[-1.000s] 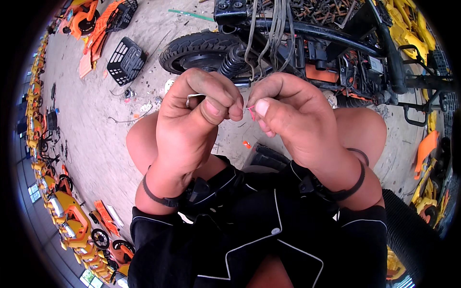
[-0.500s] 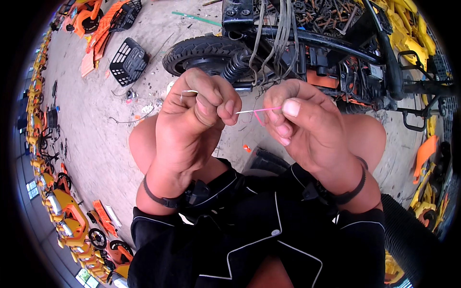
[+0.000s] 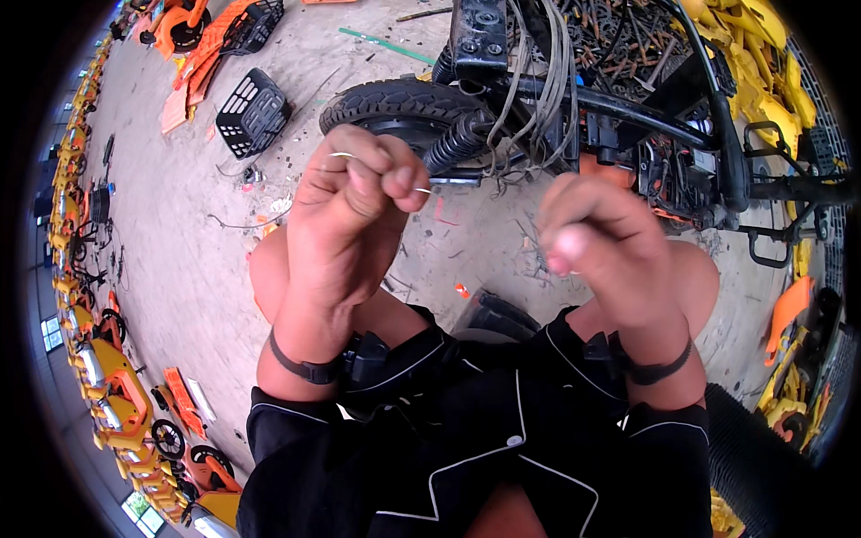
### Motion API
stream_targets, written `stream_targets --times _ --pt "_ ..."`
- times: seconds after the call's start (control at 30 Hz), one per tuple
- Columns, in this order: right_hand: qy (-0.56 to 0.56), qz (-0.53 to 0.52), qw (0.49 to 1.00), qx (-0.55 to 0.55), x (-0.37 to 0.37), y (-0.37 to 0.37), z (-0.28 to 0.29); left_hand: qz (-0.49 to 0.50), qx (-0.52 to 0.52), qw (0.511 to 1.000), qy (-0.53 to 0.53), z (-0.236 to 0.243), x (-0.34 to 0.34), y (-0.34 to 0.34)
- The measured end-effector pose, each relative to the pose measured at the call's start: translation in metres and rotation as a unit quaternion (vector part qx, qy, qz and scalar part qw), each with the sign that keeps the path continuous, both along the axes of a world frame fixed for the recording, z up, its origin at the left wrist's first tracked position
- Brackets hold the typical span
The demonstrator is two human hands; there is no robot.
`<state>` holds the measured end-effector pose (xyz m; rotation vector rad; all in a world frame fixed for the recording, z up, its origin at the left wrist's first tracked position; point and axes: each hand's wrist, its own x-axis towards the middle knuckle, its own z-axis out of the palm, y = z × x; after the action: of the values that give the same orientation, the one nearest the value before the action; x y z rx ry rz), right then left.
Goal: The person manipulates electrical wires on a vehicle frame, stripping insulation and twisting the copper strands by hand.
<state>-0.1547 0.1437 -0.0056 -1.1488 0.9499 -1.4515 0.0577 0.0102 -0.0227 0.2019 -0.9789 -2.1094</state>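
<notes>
My left hand (image 3: 345,206) is closed in a pinch on a thin white wire (image 3: 423,190). One short end sticks out past its fingertips, and another bit curves above the knuckles. To the right and apart from it, my right hand (image 3: 610,242) is blurred by motion, its fingers curled in against the thumb. Whether anything lies between those fingertips cannot be made out. A faint pinkish-red line (image 3: 444,212) shows between the hands; whether it is in the air or on the floor is unclear.
Ahead lies a black vehicle frame with a tyre (image 3: 404,103), a coil spring (image 3: 457,143) and hanging grey cables (image 3: 538,90). A black basket (image 3: 253,114) and orange panels (image 3: 193,85) are at far left. Yellow parts (image 3: 762,63) pile up at far right.
My right hand has moved right and slightly down, away from the left. The pink strand stretched between the hands no longer shows there. The left hand keeps the white wire.
</notes>
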Motion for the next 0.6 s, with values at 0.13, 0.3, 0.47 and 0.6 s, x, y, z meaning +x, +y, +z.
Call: stream_targets --times 0.13,0.3,0.47,0.6 --pt "0.18 0.103 0.978 0.011 0.012 0.001 0.005 -0.017 -0.022 1.0 -0.009 -0.002 -0.006 0.005" --pt "0.208 -0.019 0.978 0.005 0.019 -0.004 0.011 0.001 -0.062 0.997 -0.049 0.001 -0.01 0.01" --pt "0.234 -0.098 0.966 -0.055 0.028 -0.013 0.001 0.02 -0.09 0.992 -0.081 0.004 -0.011 0.015" --pt "0.226 -0.09 0.97 -0.023 0.03 -0.011 0.001 0.03 -0.098 0.99 -0.101 0.007 -0.011 0.018"
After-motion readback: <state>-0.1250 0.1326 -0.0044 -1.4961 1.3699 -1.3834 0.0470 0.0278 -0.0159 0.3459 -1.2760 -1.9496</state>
